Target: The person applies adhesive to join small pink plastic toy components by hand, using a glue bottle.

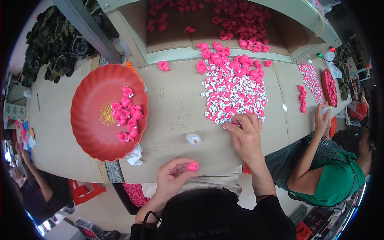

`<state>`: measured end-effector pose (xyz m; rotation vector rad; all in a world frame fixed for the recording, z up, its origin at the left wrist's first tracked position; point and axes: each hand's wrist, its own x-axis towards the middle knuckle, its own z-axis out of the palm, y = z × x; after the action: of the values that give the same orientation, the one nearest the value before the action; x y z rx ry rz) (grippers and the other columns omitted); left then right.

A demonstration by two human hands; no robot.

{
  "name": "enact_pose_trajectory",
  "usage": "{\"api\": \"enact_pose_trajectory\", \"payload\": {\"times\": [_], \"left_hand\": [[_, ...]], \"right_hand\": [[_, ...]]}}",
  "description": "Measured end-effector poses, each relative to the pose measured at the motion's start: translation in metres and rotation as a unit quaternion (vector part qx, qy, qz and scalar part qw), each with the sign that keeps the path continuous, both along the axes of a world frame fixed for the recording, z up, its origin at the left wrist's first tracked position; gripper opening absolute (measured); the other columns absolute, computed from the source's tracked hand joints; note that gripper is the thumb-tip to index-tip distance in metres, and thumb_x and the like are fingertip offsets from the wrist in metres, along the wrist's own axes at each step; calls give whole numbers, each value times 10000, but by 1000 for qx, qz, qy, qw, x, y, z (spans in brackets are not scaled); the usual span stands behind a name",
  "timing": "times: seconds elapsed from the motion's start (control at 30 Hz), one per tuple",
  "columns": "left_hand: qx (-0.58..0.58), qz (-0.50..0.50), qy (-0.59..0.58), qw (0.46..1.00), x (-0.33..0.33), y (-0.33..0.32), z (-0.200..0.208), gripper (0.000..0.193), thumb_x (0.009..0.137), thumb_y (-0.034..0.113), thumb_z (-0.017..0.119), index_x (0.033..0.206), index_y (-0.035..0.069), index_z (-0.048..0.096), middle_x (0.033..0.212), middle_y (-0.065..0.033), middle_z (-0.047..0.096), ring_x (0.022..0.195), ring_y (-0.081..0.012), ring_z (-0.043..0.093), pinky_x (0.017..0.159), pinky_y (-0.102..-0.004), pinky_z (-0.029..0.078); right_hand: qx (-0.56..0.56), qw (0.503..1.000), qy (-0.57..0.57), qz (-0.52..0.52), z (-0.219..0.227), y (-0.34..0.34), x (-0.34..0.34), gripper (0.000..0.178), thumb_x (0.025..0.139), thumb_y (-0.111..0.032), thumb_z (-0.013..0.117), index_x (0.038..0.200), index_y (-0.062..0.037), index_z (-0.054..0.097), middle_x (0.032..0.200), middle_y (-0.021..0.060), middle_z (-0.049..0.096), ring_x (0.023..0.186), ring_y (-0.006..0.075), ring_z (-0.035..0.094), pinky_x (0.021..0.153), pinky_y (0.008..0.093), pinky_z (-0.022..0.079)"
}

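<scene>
Between thumb and fingers, my left hand (pixel 175 173) pinches a small pink plastic piece (pixel 193 166) near the table's front edge. My right hand (pixel 247 135) reaches to the near edge of a spread pile of small pink-and-white pieces (pixel 234 94), fingertips bent down among them; whether it grips one is hidden. Larger pink hollow pieces (pixel 218 56) lie at the far end of that pile. A small white bottle (pixel 193 139) rests on the table between my hands. To the left, a red scalloped bowl (pixel 86 120) holds several pink pieces (pixel 128 114) with white bits.
A shelf box (pixel 172 56) with many pink pieces stands at the back. Crumpled white tissue (pixel 135 155) lies beside the bowl. Green toy vehicles (pixel 60 52) are heaped far left. On the right a person in green (pixel 328 180) works beside another red bowl (pixel 329 88).
</scene>
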<state>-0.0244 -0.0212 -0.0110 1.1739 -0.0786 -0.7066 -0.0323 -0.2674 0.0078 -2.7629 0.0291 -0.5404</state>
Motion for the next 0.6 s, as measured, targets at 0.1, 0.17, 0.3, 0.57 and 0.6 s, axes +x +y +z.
{"api": "enact_pose_trajectory", "payload": {"times": [0.1, 0.17, 0.3, 0.57, 0.6], "left_hand": [[-18, -3, -26, 999, 1, -2, -2, 297, 770, -116, 669, 1049, -36, 604, 1018, -110, 640, 936, -159, 630, 832, -293, 548], [-6, 2, -45, 999, 1, -4, -1, 293, 766, -122, 668, 1039, -34, 609, 1038, -117, 629, 946, -163, 626, 836, -298, 551], [-8, 8, -74, 997, 2, -4, -4, 299, 749, -132, 674, 1023, -21, 624, 1084, -137, 604, 965, -174, 617, 841, -310, 558], [-31, 3, -89, 996, 4, -1, -9, 278, 729, -147, 676, 971, -16, 634, 1094, -141, 605, 971, -186, 614, 857, -316, 543], [-33, -6, -115, 993, 5, -1, -10, 275, 728, -149, 674, 964, -15, 634, 1097, -145, 604, 983, -195, 613, 859, -317, 541]], "right_hand": [[2, 999, 4, 32, 0, 0, 5, 157, 679, -58, 707, 832, -84, 692, 893, 28, 593, 871, 219, 524, 745, 355, 340], [7, 999, 2, 49, -1, 5, 6, 148, 677, -68, 714, 822, -84, 687, 895, 23, 594, 868, 211, 525, 743, 353, 341], [64, 997, 9, 39, -3, 15, 3, 144, 687, -45, 708, 826, -65, 677, 866, 29, 592, 846, 210, 526, 731, 341, 355], [71, 996, 32, 43, -2, 8, 8, 201, 670, -16, 717, 867, -50, 698, 864, 37, 606, 814, 217, 522, 714, 339, 377], [70, 996, 28, 44, -3, 7, 10, 200, 665, -15, 721, 861, -51, 700, 855, 39, 610, 803, 217, 522, 707, 339, 383]]}}
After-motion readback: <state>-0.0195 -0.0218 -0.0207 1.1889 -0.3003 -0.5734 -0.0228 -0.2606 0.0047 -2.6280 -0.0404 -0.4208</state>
